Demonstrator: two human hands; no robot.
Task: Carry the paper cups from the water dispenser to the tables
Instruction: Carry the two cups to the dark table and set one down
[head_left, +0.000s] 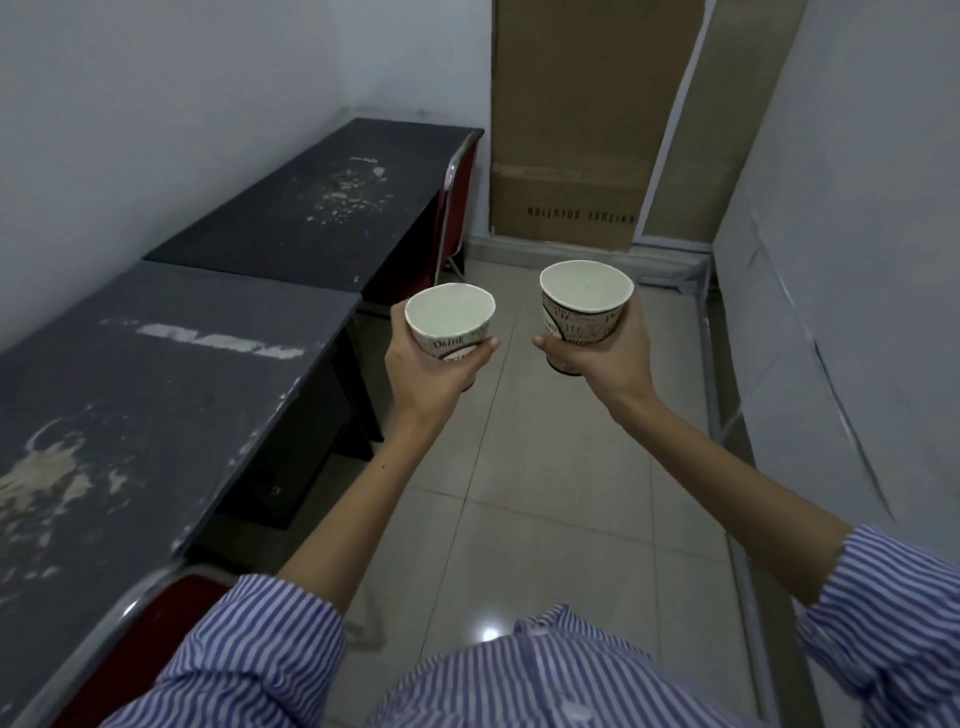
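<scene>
I hold two printed paper cups upright over the tiled floor, one in each hand. My left hand (434, 376) grips the left paper cup (451, 318) from below and behind. My right hand (610, 358) grips the right paper cup (586, 299) the same way, slightly higher and farther out. Both cups look filled with pale liquid. Two dark tables stand end to end along the left wall: the near table (156, 395) and the far table (322, 202). Both hands are to the right of the tables, over the aisle. No water dispenser is in view.
Red chairs sit tucked under the near table (150, 623) and at the far table's end (460, 192). A tall cardboard box (576, 130) stands against the back wall. A white partition (841, 260) with a metal frame bounds the right. The tiled floor (545, 493) runs between.
</scene>
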